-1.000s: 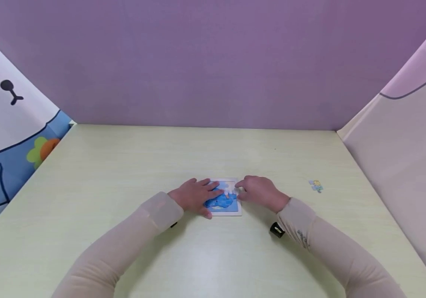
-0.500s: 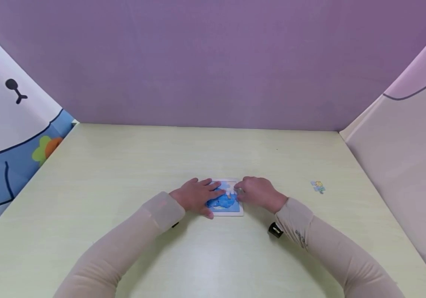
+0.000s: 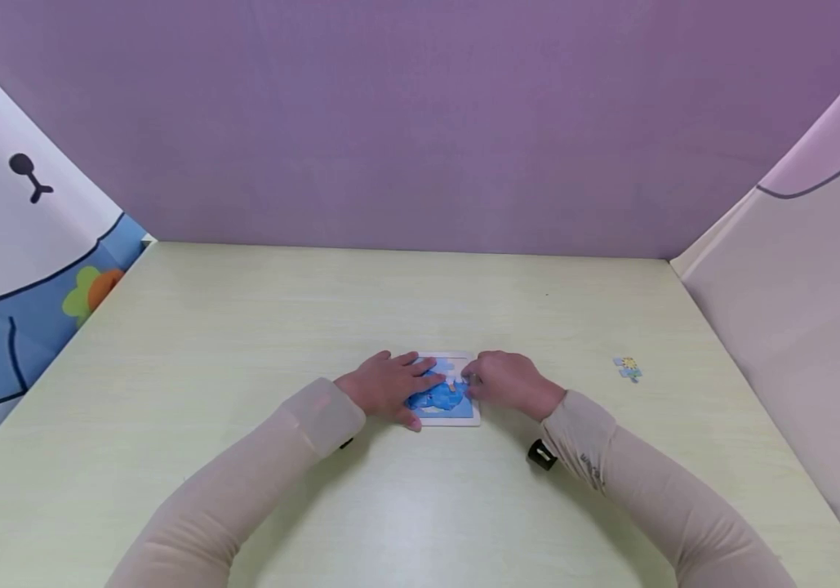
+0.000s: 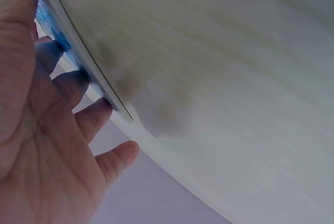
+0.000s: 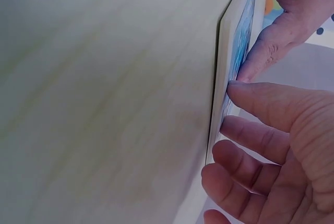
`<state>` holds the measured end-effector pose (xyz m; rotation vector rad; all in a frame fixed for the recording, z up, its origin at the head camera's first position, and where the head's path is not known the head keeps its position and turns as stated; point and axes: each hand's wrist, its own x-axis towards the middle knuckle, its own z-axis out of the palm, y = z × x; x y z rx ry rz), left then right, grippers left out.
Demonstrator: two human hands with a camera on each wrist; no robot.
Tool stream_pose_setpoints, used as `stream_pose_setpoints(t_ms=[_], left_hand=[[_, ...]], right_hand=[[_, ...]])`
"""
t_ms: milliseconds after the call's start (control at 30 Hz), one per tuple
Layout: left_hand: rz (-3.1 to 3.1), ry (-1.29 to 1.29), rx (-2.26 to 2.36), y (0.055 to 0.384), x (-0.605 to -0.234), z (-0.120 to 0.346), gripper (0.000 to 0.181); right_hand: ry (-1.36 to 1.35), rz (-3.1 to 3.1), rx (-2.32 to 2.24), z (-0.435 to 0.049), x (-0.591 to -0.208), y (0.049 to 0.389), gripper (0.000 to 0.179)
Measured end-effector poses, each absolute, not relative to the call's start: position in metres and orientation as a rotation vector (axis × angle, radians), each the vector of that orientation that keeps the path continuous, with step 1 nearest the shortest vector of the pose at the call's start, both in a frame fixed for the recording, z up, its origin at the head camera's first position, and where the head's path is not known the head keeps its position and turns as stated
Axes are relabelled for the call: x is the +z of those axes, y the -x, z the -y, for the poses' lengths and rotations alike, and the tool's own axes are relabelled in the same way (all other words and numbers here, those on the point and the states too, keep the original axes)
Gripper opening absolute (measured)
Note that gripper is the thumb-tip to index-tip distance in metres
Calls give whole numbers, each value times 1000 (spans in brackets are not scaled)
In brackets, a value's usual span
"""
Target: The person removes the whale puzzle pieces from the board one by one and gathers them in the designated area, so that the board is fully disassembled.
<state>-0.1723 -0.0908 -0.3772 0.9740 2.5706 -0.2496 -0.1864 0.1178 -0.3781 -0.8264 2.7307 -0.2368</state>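
A small jigsaw puzzle [image 3: 440, 400] with a blue animal picture lies in a white frame on the table. My left hand [image 3: 386, 384] rests spread over its left side, fingers straight across the picture; in the left wrist view that hand [image 4: 47, 125] touches the frame's edge. At the puzzle's right edge, my right hand [image 3: 511, 381] has thumb and index finger set apart on a puzzle piece, mostly hidden by the fingertips. From the right wrist, the thumb [image 5: 266, 101] touches the picture while the other fingers curl beside the frame.
Loose puzzle pieces [image 3: 628, 369] with a yellow sun lie on the table's right side. A purple wall [image 3: 420, 131] bounds the pale table [image 3: 280, 302] at the back. Printed panels [image 3: 30, 245] stand at the sides.
Both hands stay at the puzzle. The right fingertips have shifted very slightly left over its right edge; the camera view has moved a little.
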Motion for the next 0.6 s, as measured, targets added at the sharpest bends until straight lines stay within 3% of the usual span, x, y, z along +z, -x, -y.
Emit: stream_pose_setpoints(t_ms=[600], left_hand=[[-2568,-971,-260,170,-379,88,82]], right_hand=[[700,-2688,-338,-117,-378,188,30]])
